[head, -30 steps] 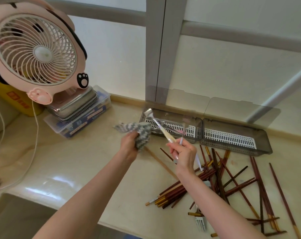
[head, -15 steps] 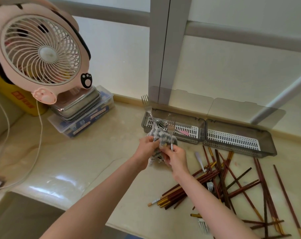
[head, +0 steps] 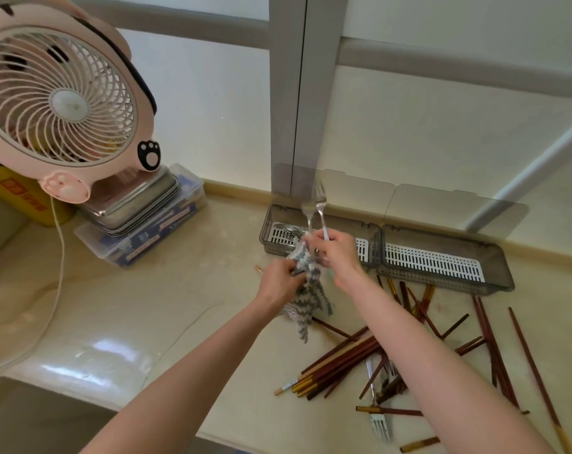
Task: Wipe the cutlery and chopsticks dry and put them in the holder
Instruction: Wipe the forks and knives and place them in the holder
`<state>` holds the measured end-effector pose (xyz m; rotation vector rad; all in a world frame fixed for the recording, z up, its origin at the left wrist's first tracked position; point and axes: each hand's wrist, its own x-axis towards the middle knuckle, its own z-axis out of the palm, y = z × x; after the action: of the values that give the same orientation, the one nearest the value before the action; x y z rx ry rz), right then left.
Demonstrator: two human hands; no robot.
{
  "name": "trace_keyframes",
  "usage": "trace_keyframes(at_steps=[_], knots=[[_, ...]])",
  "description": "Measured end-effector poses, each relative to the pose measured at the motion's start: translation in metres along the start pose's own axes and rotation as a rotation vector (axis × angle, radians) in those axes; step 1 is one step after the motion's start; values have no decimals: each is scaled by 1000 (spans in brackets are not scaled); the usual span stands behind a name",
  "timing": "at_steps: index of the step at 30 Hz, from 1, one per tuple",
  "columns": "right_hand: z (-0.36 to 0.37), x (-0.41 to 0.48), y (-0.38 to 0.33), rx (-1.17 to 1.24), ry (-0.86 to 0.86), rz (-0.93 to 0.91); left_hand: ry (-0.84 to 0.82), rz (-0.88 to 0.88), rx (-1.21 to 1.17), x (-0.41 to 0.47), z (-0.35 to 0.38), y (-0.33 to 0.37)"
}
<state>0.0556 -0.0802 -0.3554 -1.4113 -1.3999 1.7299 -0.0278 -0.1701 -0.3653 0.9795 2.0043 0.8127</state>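
Two forks [head: 320, 209] stand tines-up over the left compartment of the grey holder [head: 448, 284], pinched by their handles in the curled fingers of the right hand [head: 338, 257]; they seem held upright so their lower ends can be rubbed. The left hand [head: 278, 283] grips a grey zigzag cloth [head: 307, 290] bunched around those ends, its tail hanging toward the tabletop [head: 179, 306]. Near the holder, chopsticks [head: 340, 358] and another fork [head: 380, 425] lie scattered, probably awaiting wiping; some cutlery already rests in that left compartment.
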Motion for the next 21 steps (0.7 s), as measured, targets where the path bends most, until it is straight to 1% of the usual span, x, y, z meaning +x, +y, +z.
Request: trace_keyframes(at_steps=[2,4,5,8,11,12,14,17,19,21], knots=[[-10,20,-10,-59,56,-28,-8,-58,3,1,-4,-7],[-23,49,-13,-255,103,-80,-6,-105,-1,0,-7,-16],[-28,62,-11,-390,89,-86,-6,-122,-3,-1,-9,-20],[-38,97,8,-713,-37,-55,16,-154,-25,-4,-13,-31],[-38,115,27,-960,-222,-54,29,-175,-82,-9,-16,-38],[-36,118,32,-1024,-257,-70,21,-179,-101,-11,-17,-39],[-34,120,39,-1067,-223,-128,10,-178,-133,-13,-18,-41],[-35,121,41,-999,-148,-212,17,-172,-168,-13,-19,-44],[-36,123,40,-942,-163,-193,19,-172,-184,-13,-18,-44],[-37,121,38,-909,-217,-152,14,-168,-192,-13,-18,-43]])
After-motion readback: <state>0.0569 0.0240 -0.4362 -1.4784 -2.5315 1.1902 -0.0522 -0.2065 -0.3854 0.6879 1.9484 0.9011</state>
